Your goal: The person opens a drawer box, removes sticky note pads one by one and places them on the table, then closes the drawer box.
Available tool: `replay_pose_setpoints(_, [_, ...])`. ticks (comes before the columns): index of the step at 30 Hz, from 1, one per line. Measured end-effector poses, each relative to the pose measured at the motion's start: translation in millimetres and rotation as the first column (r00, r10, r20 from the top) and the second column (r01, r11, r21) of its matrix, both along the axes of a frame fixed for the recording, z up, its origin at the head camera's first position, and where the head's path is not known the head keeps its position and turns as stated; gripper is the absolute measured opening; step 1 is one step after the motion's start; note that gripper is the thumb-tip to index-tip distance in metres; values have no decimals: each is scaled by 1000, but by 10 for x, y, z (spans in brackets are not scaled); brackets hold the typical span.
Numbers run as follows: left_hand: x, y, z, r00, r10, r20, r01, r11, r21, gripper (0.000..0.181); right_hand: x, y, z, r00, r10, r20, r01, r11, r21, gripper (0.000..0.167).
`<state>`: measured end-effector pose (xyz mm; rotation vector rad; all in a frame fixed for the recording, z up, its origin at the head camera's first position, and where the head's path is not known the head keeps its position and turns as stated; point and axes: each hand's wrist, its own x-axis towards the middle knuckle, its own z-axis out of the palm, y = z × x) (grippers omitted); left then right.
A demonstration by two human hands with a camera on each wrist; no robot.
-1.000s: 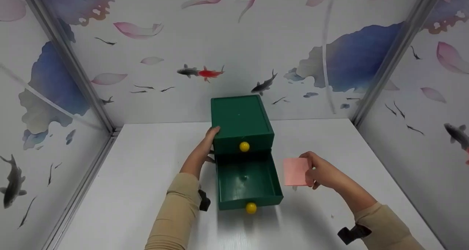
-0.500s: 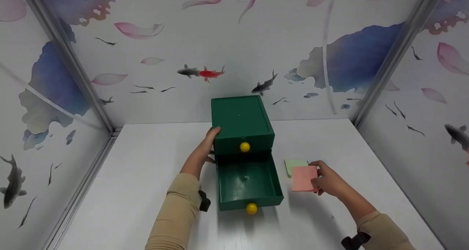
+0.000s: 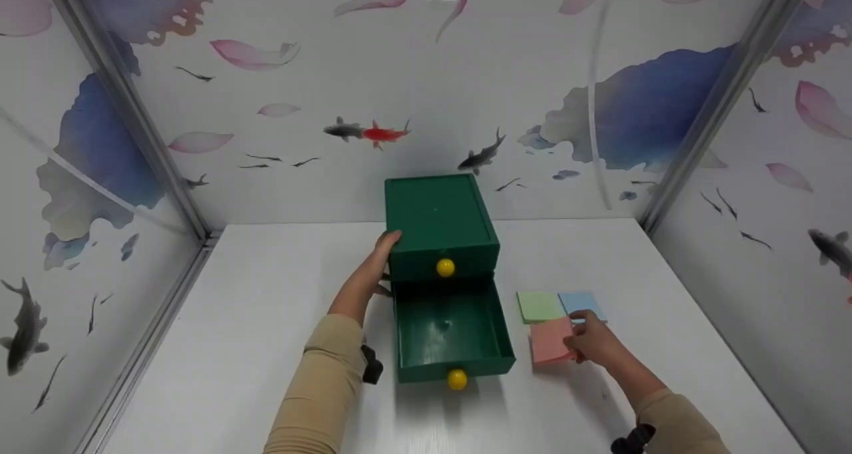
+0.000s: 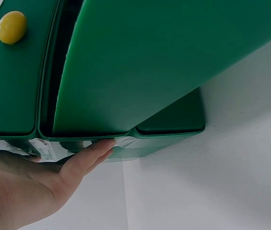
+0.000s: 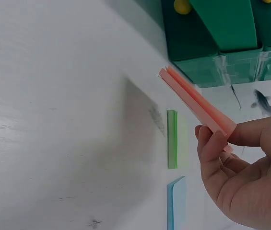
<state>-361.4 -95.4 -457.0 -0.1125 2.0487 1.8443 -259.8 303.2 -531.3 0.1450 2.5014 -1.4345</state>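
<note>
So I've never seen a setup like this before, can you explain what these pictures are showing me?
Sure. There's no machine arm here, just a person's two bare hands. The wide view comes from a camera worn on the head, looking forward and down. The close views come from cameras worn on the left and right wrists.

On the white tabletop stands a green cabinet with yellow knobs; the drawer below the top one is pulled out. The left hand rests against the cabinet's left side. The right hand pinches a pink pad, tilted. Near it, a green pad and a blue pad lie on the tabletop.
</note>
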Motion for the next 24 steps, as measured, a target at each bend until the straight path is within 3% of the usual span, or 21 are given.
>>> replay_pose_setpoints(13, [2, -16, -12, 1000, -6, -12, 6, 1000, 1, 87, -123, -25, -306, 996, -77, 35, 75, 995, 66, 54])
replay_pose_setpoints(24, [5, -21, -15, 1000, -4, -8, 4, 1000, 4, 88, -180, 6, -406, 998, -44, 53, 31, 971, 238, 52])
